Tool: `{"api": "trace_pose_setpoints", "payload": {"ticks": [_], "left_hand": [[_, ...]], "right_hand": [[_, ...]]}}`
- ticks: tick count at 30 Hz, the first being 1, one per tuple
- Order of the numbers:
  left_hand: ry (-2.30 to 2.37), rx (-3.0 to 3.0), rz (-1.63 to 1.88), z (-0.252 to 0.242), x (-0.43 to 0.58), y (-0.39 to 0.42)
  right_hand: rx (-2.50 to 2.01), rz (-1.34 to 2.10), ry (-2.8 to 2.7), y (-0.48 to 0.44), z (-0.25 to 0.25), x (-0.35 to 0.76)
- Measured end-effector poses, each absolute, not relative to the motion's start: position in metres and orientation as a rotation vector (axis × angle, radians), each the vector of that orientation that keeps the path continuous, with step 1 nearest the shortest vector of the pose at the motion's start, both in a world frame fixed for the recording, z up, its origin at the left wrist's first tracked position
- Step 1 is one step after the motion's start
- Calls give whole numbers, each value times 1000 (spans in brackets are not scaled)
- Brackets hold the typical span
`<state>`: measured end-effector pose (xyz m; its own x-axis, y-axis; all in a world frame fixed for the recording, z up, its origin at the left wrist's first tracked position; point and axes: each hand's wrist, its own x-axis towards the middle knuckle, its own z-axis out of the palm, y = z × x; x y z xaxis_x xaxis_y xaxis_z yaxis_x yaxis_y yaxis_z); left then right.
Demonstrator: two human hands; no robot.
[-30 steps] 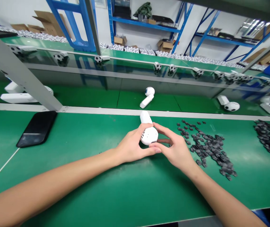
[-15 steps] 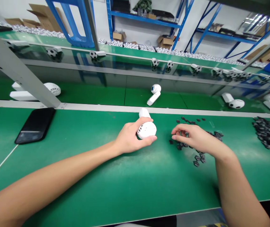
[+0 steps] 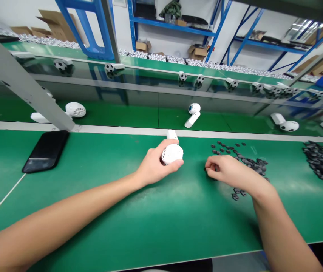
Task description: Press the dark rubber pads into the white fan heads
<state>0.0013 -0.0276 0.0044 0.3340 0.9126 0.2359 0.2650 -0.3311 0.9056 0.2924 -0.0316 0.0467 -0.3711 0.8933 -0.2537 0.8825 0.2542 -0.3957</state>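
Note:
My left hand [image 3: 159,160] is closed around a white handheld fan [image 3: 173,154], with thumb and fingers about its round head. Its short handle points away from me, toward the white rail. To the right, my right hand [image 3: 220,170] is low over the green table, thumb and forefinger pinched together. A dark edge shows at those fingertips, apparently one of the small black pentagon pieces. Loose black pentagon pieces [image 3: 254,164] lie scattered around and behind this hand, some hidden under it.
A larger heap of black pieces [image 3: 322,164] lies at far right. At left rests a black phone [image 3: 45,151] near a slanted metal post [image 3: 36,85]. Beyond the white rail [image 3: 127,130], a green belt [image 3: 133,115] carries more white fans [image 3: 194,108]. Soccer-ball-patterned units [image 3: 182,76] sit on a ledge behind.
My right hand has dipped slightly, and its fingers have closed into a pinch. The fan in my left hand has shifted a little left. Fans on the belt have moved right.

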Motion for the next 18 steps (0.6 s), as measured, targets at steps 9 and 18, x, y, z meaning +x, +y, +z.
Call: {"api": "trace_pose_setpoints", "payload": {"ticks": [9,18], "left_hand": [[876,2043,1060,-8,6,-27],[769,2134,995,-5,6,-31]], "right_hand": [[-1370,1315,-1667,-47,45,245],[-1232,1290,-1542,-59,26,218]]}}
